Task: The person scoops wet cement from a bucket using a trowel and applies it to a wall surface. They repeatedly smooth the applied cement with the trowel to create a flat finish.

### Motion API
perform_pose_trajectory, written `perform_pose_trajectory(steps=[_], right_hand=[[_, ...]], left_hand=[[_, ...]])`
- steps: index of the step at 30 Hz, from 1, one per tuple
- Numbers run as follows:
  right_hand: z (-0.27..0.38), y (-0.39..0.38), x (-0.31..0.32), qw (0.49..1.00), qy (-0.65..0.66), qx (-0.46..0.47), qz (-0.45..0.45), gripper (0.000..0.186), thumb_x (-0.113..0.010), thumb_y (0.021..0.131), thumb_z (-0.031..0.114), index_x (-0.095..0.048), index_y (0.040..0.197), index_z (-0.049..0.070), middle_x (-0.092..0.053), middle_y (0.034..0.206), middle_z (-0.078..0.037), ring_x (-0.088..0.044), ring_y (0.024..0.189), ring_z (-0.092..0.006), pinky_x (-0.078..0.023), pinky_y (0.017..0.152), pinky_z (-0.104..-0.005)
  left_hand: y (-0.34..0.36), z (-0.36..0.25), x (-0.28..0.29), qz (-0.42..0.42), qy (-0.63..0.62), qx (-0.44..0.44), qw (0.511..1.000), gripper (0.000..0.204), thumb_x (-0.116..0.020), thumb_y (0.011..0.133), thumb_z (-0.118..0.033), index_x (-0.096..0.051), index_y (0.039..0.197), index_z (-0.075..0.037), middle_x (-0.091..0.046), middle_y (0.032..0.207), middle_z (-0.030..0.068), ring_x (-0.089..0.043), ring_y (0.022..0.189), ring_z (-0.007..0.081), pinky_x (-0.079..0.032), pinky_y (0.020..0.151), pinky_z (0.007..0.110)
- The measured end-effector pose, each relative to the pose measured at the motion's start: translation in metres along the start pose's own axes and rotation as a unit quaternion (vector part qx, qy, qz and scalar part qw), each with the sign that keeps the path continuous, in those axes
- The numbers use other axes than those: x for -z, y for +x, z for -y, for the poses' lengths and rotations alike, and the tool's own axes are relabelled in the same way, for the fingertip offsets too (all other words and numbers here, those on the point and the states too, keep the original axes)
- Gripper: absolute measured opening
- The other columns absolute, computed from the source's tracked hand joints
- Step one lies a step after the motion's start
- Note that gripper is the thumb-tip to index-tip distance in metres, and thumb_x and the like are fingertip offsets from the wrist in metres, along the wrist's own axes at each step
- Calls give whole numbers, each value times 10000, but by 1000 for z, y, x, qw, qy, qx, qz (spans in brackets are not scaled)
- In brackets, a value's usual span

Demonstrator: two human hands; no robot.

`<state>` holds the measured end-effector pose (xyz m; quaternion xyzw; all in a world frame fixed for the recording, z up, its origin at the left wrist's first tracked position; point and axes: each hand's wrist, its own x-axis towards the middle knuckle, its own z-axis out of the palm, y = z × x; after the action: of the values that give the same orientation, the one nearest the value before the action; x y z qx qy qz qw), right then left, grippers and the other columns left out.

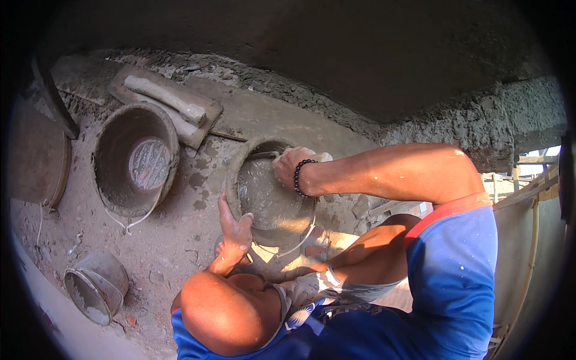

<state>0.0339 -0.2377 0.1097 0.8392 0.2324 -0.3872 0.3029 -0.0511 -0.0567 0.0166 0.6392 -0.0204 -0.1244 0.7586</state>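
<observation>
The grey, mortar-crusted round bucket [232,183] stands upright on the dusty grey-brown floor [171,255] in front of the person, with wet grey mix [258,186] inside its rim. The right hand [289,170], with a black beaded bracelet [303,177] at its wrist, is over the far right part of the opening, its fingers closed around a tool with a pale handle [324,157] and a thin bent metal neck; its working end is hidden. The left hand [236,227] lies against the bucket's left outer side, fingers extended and thumb apart, gripping nothing. A thin white bail handle [300,241] hangs along the near right edge, close to the person's bare legs, which leave little room there. To the left, a strip of open floor separates this bucket from a larger grey, wide-mouthed bucket [115,141]; a wider stretch opens toward the small grey bucket [111,270] tipped on its side at lower left. Beyond the larger bucket, a flat dusty board [214,111] bears a long pale piece [165,97], its corner near that rim. Past the far edge, a rough grey wall base [300,96] bounds the space.
</observation>
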Motion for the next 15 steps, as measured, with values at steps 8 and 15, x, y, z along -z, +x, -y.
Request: perform_pose_trajectory(steps=[8,15], right_hand=[[-16,49,-88,917,-108,332,192,269,-681,780,191,-697,986,18,-695,975,-149,-674,913,-298,-558,756,-406],[-5,23,-52,822,434,58,364,134,-661,775,165,-649,804,34,-628,703,-70,-620,676,-218,-525,638,-389]], left_hand=[[-11,11,-9,-37,59,9,998,820,-523,677,-86,-254,1407,173,-342,1448,275,-269,1395,348,-140,1165,376],[-5,-5,2,-63,2,32,998,845,-500,634,-67,-267,1416,154,-348,1444,256,-272,1389,330,-120,1162,366]])
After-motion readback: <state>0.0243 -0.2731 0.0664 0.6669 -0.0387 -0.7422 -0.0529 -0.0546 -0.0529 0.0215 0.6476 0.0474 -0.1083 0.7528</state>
